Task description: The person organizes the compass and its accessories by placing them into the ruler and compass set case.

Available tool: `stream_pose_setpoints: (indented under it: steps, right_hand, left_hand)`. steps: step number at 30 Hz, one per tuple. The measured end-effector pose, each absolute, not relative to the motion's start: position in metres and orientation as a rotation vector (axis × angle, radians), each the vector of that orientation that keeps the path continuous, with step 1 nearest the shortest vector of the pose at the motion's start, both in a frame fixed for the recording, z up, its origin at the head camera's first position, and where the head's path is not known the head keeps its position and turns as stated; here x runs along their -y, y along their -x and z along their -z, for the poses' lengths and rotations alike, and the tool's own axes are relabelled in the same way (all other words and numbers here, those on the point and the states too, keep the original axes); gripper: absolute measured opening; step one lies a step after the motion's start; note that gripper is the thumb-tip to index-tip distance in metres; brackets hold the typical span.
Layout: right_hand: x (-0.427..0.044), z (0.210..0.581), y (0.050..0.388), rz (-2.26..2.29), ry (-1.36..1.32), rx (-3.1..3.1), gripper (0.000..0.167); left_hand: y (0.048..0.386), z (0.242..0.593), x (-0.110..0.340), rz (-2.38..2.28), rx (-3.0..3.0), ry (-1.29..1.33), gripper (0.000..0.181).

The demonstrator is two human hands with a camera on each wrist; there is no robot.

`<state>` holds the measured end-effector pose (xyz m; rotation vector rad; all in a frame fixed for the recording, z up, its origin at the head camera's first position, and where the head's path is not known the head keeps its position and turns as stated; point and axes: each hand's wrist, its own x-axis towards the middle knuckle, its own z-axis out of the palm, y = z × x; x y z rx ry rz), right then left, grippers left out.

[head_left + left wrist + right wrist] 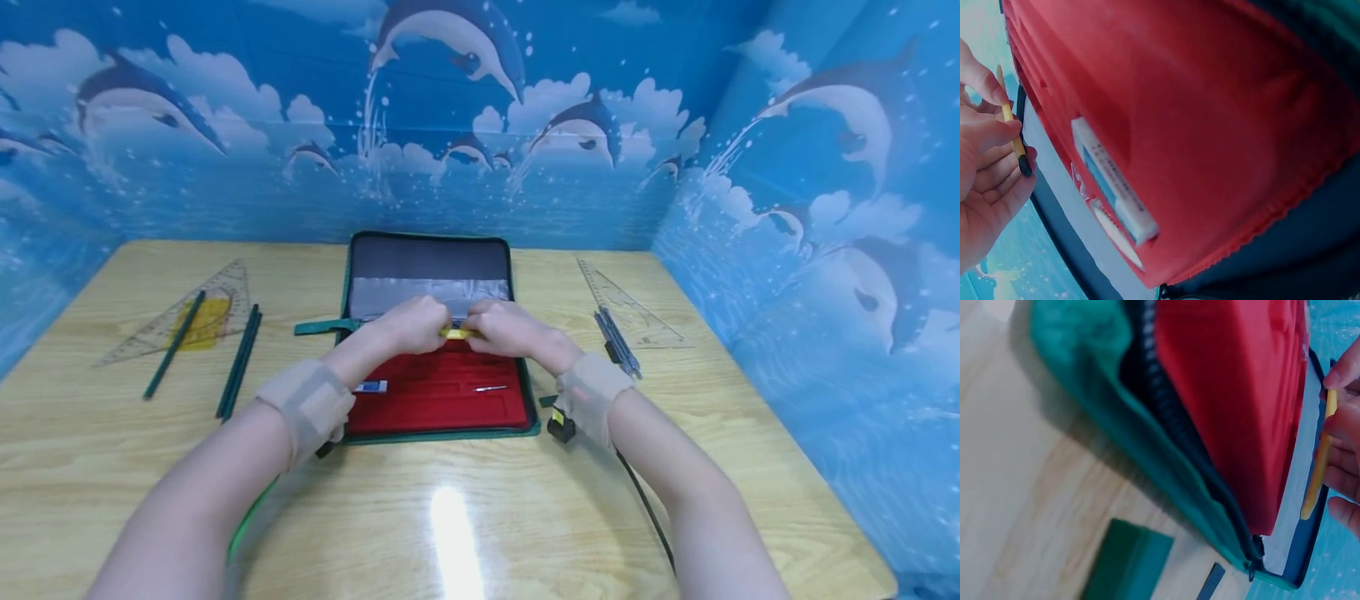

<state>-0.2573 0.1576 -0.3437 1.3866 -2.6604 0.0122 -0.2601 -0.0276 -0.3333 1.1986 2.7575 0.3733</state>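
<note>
My left hand [417,325] and my right hand [504,327] are close together over the middle of an opened zip case [438,434], red inside its near half. Between them is a slim yellow stick [454,334], its ends pinched by the fingers of both hands. A black end shows on this yellow stick [1015,139] in the left wrist view; its exact kind is unclear. In the red lining sits a white and blue eraser [1113,181], and a small metal piece [490,388] lies further right.
On the left lie a clear set square [142,340] over a yellow sheet [197,325], and dark green pencils [240,362]. To the right are another set square [637,321] and a bundle of grey metal tools [618,343]. A green strap [324,327] sticks out leftward.
</note>
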Motion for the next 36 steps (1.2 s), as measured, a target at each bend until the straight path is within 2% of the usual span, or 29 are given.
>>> stream_pose_setpoints:
  steps: [7, 27, 36]
  right_hand:
    - [-0.164, 0.351, 0.263, -0.099, -1.309, 2.775, 0.009]
    - [-0.168, 0.359, 0.257, -0.002, -1.384, 2.717, 0.008]
    - [-0.168, 0.361, 0.258, -0.133, -1.347, 2.748, 0.008]
  left_hand:
    - [0.265, 0.339, 0.028, -0.319, -2.746, -1.152, 0.015]
    - [0.260, 0.345, 0.026, -0.204, -2.728, -1.165, 0.026]
    - [0.259, 0.344, 0.026, -0.182, -2.739, -1.133, 0.028]
